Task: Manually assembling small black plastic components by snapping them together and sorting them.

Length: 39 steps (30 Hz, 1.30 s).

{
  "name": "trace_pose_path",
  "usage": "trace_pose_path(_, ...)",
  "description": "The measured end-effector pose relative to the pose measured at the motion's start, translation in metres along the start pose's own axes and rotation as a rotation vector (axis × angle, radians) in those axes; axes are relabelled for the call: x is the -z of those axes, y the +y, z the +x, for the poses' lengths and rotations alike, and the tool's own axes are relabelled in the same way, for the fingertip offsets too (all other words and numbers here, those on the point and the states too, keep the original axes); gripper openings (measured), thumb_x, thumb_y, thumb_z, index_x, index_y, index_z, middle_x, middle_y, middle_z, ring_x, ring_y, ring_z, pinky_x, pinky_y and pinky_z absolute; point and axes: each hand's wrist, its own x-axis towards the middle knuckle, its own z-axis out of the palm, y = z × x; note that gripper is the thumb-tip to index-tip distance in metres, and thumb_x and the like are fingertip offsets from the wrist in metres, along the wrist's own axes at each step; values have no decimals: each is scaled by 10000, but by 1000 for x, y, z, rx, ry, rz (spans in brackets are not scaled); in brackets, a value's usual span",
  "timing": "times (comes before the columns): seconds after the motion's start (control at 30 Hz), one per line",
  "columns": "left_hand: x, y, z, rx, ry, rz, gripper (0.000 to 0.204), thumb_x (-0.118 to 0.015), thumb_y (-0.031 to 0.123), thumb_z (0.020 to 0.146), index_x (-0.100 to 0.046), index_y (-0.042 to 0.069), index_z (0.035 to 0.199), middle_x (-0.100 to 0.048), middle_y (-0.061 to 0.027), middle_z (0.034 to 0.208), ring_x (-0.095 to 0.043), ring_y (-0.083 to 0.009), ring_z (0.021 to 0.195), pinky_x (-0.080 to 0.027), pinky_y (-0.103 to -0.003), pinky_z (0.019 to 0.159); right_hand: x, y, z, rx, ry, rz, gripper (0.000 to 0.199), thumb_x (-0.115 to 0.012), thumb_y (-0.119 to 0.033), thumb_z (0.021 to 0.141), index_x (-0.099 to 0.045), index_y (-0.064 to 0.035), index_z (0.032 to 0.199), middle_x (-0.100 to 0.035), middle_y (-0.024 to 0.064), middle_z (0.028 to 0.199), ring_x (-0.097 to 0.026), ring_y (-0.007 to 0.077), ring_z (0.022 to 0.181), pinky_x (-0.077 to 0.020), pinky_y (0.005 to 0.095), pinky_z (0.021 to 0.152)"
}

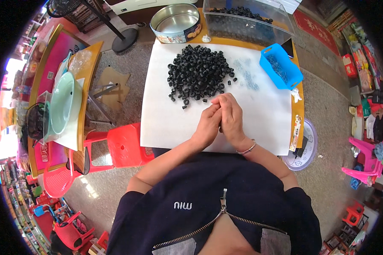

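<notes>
My left hand [207, 124] and my right hand [231, 117] meet above the near middle of a white sheet [170, 125]. Their fingers are closed and pressed together at the tips. A small dark bit shows between the palms, too hidden to name. Just beyond the fingertips lies a heap of small black ring-shaped plastic parts [198, 72], with a few loose ones at its edge. To the right of the heap, thin bluish metal pieces [247, 75] are scattered on the sheet. More of them lie in a blue plastic basket [299, 79] at the sheet's right edge.
At the back stand a round metal tin [168, 39] and a clear plastic bin [217, 25] holding more black parts. A phone [288, 47] leans behind the basket. Left of the table are a red stool [123, 146] and a side table with a green basin [61, 104].
</notes>
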Motion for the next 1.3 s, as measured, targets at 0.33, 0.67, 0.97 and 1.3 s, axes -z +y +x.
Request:
trace_pose_path(0.33,1,-2,4,38,-22,73,265,-423,222,968,-573,6,994,-512,-9,720,-461,-94,589,-427,-239,536,4,13,-4,27,-17,-78,338,-377,-266,978,-555,8,890,-561,90,886,-532,140,722,-447,259,641)
trace_pose_path(0.67,8,8,-2,156,-134,-228,250,-478,212,960,-572,-5,1038,-506,-2,786,-465,-85,668,-461,-245,555,18,-4,-3,-378,-189,297,461,-380,-448,962,-527,-27,1080,-563,52,948,-525,82,573,-419,179,386)
trace_pose_path(0.97,-10,15,1,-14,-77,38,227,-429,209,973,-550,26,1031,-513,9,767,-448,-59,598,-340,-188,487,11,-17,5,-286,11,310,384,-395,-349,963,-570,-9,926,-562,54,839,-535,121,721,-453,239,616)
trace_pose_path(1.3,3,7,8,143,-101,-169,231,-456,264,955,-556,59,918,-489,14,747,-421,-67,589,-333,-210,474,14,2,1,-188,-81,194,361,-371,-293,987,-578,1,955,-568,61,876,-530,123,772,-448,248,717)
